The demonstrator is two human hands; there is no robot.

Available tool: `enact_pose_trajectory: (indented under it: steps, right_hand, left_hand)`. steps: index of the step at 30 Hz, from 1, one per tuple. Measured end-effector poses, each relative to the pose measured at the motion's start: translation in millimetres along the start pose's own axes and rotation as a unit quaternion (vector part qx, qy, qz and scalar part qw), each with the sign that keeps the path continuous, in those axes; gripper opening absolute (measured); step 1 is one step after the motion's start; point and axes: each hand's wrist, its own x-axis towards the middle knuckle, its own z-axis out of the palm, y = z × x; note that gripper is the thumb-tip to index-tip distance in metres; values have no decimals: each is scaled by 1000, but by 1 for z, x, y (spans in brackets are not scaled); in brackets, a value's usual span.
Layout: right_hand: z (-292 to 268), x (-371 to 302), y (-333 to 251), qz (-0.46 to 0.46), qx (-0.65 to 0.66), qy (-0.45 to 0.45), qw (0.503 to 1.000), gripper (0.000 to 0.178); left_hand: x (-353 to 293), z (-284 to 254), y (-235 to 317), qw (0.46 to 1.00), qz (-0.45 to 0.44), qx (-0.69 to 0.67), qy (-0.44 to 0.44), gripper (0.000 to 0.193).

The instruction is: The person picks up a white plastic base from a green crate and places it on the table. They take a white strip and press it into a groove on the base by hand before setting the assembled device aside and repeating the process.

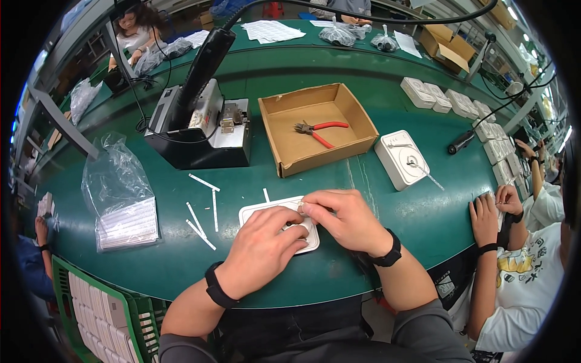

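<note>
White case: lies on the green bench top [327, 278] directly in front of the person, partly covered by both hands; this white case [247, 214] shows only its rounded rim and a little of its face.
Left hand: the left hand [260, 239] lies over the case with bent fingers, seemingly steadying it; whether it also grasps something underneath, I cannot tell.
Right hand: the right hand [348, 221] has thumb and forefinger pinched together above the case's far edge, apparently on a small piece [301, 207] too hidden to identify.
Pinch risk: so small a piece could slip or spring away if the fingertips lose their hold — and both hands mask the spot, so a misplacement could go unnoticed.
Case risk: the case could slide or turn on the smooth top if the left hand lifts while the right one presses.
Loose strips: white strips [214, 210] lie scattered just left of the case; a sweeping forearm could shift them or carry one under it.
Second case: another white case [394, 166] sits to the right with a coil [413, 162] on its face; a trailing end could snag on a passing sleeve.
Pliers: the red-handled pliers [331, 125] rest inside the cardboard box [321, 164], clear of both hands.
</note>
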Motion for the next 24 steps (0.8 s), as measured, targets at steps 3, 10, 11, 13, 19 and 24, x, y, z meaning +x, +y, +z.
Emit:
enact_pose_trajectory:
  steps: [3,10,11,13,19,24]
  right_hand:
    - [0,-1,1,-7,-6,7,1000,16]
    - [-14,-1,6,-68,-95,-75,990,16]
    - [-17,0,5,-66,-102,-91,988,17]
    - [-21,-1,5,-63,-112,-108,986,17]
    - [-21,-3,7,-64,-107,-106,987,16]
    - [-23,-4,4,-63,-110,-128,984,15]
  left_hand:
    - [-2,4,-7,999,-27,-42,2,16]
    - [-4,8,-17,991,-90,-97,31,12]
    - [-4,9,-17,990,-89,-100,33,12]
    - [-4,8,-17,990,-102,-96,25,12]
    - [-3,9,-15,990,-111,-86,16,11]
    - [-4,9,-19,993,-97,-72,9,15]
